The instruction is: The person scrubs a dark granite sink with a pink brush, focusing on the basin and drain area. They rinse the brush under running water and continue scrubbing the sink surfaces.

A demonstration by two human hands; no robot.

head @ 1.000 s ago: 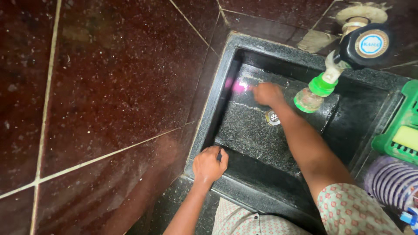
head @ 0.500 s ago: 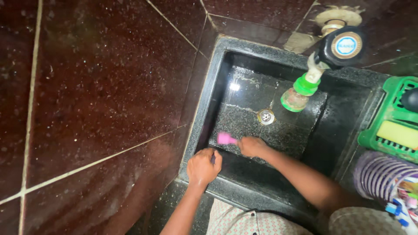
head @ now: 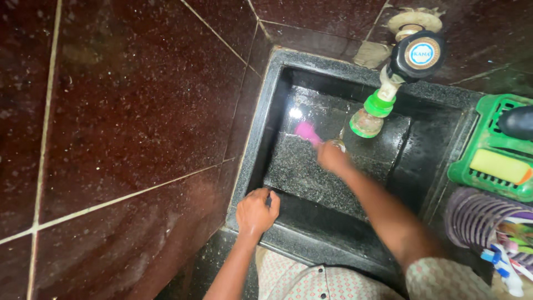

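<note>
A dark speckled stone sink [head: 261,133] sits in a corner of dark red tiled walls. My right hand [head: 332,157] reaches into the wet basin and grips a pink brush [head: 306,132], whose head lies on the basin floor near the far left corner. The hand covers the drain. My left hand [head: 255,211] rests on the sink's near left rim, fingers curled over the edge. A tap with a round black knob [head: 416,54] and a green nozzle [head: 371,114] hangs over the basin, right of the brush.
A green plastic basket [head: 472,161] with a yellow bar and a dark object stands right of the sink. Below it a purple ribbed container [head: 480,219] holds brushes. Dark red tiles [head: 127,122] rise on the left.
My right hand has swept the pink brush from the near left of the basin back toward the far side, beside the drain. The left hand stays on the rim.
</note>
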